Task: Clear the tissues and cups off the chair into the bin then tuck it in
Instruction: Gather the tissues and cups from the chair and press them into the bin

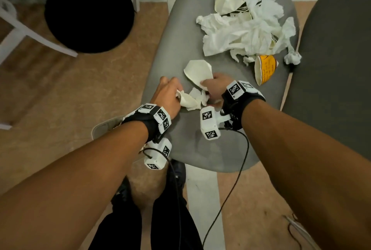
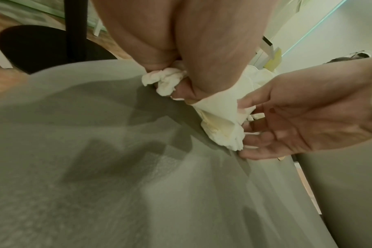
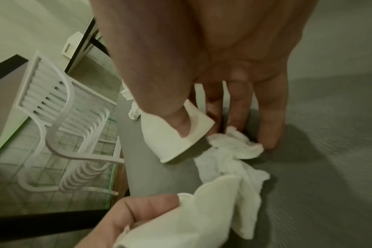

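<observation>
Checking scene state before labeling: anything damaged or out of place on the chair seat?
Yes. Crushed paper cups and crumpled tissues litter the grey chair seat; an orange cup lies on its side. Left hand and right hand each grip flattened white cups.

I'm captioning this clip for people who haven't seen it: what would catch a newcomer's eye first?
First, the two hands at the near part of the grey chair seat: the left hand grips a crumpled white paper cup, the right hand another crushed white cup. Next, the heap of white tissues and squashed cups at the seat's far right, with a yellow paper cup lying just in front.
</observation>
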`<state>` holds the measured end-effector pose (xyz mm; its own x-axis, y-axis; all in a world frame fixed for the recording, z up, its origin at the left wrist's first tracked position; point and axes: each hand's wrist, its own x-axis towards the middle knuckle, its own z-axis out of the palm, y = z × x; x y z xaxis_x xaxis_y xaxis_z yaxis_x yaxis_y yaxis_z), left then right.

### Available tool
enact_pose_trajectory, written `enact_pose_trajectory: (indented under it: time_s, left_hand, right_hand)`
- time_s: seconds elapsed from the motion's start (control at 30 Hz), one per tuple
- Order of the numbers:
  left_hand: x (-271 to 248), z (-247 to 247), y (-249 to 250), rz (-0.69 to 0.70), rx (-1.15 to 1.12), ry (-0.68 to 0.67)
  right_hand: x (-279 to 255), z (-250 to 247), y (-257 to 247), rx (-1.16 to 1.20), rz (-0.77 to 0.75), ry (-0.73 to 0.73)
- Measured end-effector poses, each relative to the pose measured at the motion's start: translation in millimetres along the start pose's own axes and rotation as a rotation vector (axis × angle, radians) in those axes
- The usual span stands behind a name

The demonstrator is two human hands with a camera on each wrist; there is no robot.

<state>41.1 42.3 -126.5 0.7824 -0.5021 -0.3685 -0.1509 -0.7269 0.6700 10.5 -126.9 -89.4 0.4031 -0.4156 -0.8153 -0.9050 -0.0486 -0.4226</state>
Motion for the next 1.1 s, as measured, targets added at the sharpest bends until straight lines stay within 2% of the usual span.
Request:
enact_pose_trajectory:
  time_s: [0.1, 0.3, 0.53, 0.63, 0.73, 0.83, 0.97, 1.1]
  left_hand:
    - [-8, -7, -5, -0.037, 0.001, -0.017]
    - [-33, -39, -36, -0.098, -0.042, 0.000]
    - [-78, -88, -119, -0.224, -0.174, 0.162]
    - [-99, -97, -167, -0.302, -0.156, 0.147]
    - [-113, -88, -216, -0.362, -0.163, 0.115]
    - [-115, -64, -255, -0.414, -0.157, 0.062]
    - [-104, -25, -289, -0.485, -0.158, -0.004]
    - [-89, 3, -314, -0.562, -0.244, -0.063]
  right_hand:
    - [-11, 21, 4, 0.142, 0.031, -0.132]
    - [-32, 66, -3, 0.139, -0.062, -0.112]
    - [-63, 163, -23, 0.101, -0.137, -0.187]
    - [-66, 219, -21, -0.021, -0.165, -0.206]
    - [-55, 275, -3, -0.209, -0.196, -0.214]
    - [-27, 311, 28, -0.271, -0.172, -0.217]
    - [26, 333, 79, -0.454, -0.071, -0.204]
    - [34, 338, 96, -0.592, -0.080, -0.211]
